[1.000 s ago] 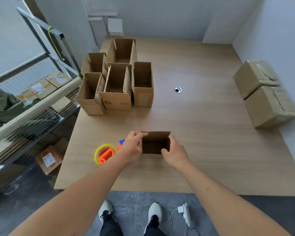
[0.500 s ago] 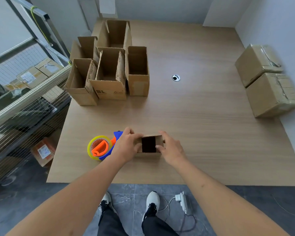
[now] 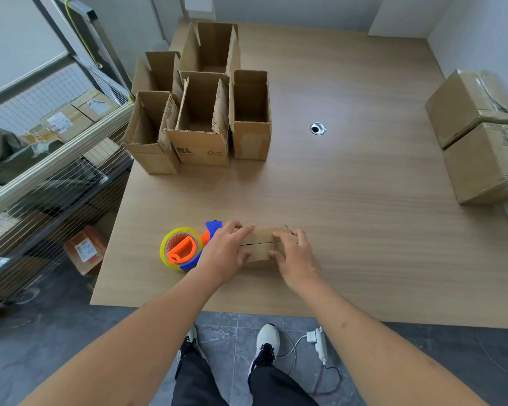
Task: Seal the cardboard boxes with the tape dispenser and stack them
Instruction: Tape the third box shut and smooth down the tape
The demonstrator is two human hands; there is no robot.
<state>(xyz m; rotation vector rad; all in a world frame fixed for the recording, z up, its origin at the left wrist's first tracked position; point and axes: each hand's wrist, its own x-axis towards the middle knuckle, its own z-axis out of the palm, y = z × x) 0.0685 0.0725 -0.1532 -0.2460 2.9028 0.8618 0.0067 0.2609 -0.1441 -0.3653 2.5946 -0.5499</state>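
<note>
The bench (image 3: pixel 349 200) is pale wood with a fine straight grain. The small box (image 3: pixel 261 243) is plain brown cardboard, as are the open boxes (image 3: pixel 200 118); one bears dark printed marks low on its front. The dispenser (image 3: pixel 185 250) is blue and orange, its tape roll a clear yellow. The sealed boxes (image 3: pixel 478 136) are tan under glossy tape. The floor (image 3: pixel 35 347) is dark grey, faintly marbled tile. The shoes (image 3: pixel 266 341) are white and black, the trousers (image 3: pixel 276 388) black.
</note>
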